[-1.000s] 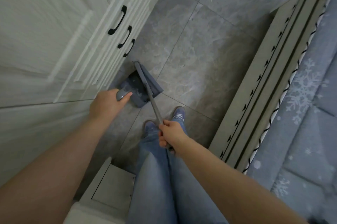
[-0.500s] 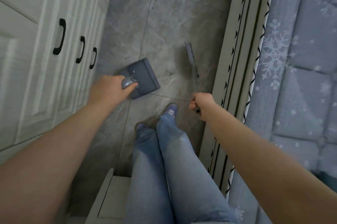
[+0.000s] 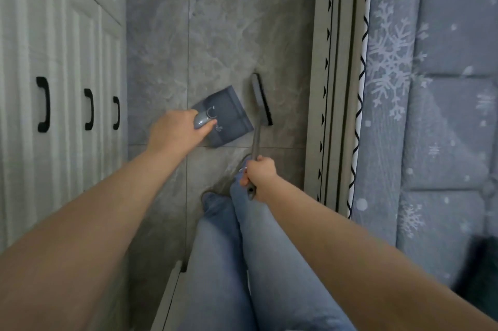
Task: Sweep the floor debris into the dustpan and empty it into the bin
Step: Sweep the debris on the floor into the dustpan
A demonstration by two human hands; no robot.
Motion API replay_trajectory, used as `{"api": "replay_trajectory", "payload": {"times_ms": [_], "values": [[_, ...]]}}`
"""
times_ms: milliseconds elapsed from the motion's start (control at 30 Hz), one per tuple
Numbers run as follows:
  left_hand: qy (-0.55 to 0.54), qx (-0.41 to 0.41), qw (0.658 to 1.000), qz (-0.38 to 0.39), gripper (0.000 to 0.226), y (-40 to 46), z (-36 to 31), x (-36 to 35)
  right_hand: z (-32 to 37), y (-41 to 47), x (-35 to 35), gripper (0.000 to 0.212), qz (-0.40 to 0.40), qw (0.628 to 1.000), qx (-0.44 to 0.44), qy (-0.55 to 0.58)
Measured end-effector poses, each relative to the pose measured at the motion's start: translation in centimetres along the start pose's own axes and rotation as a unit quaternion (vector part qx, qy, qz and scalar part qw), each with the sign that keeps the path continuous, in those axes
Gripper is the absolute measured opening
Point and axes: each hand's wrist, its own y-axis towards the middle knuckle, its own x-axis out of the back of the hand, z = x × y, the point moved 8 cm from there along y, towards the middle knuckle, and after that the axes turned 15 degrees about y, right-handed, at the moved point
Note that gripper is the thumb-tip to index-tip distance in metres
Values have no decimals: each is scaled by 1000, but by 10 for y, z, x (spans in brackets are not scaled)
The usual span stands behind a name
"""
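Brush [image 3: 260, 100], gripped by the right hand [image 3: 259, 172], had swung left until its head sat just right of the dustpan [image 3: 225, 118], whose handle the left hand [image 3: 176, 132] held; sweeping-in looked imminent.

Both arms extended forward-down. Left hand [image 3: 176, 134] grips dustpan handle [image 3: 202, 121]; right hand [image 3: 260, 173] fisted round brush handle [image 3: 256, 142].

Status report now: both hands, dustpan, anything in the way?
Left hand grips dustpan handle. Right hand grips brush, head beside pan's open edge. Bin not in view. Nothing between brush and pan.
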Motion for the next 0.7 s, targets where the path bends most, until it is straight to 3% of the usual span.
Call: {"api": "replay_trajectory", "payload": {"times_ms": [167, 267, 467, 600, 700], "values": [[1, -16, 1000, 14, 50, 23, -19, 10, -17, -42, -26, 27, 82, 996, -13, 14], [-4, -18, 1000, 8, 46, 34, -24, 16, -25, -65, -22, 28, 87, 996, -5, 28], [18, -35, 999, -21, 55, 68, -27, 33, -7, -81, 1, 16, 40, 991, 9, 125], [43, -63, 997, 5, 58, 99, -37, 60, 34, -64, 23, 15, -16, 988, 20, 152], [101, -131, 986, -2, 55, 112, -44, 80, 67, -40, 35, 39, -70, 984, 33, 158]]}}
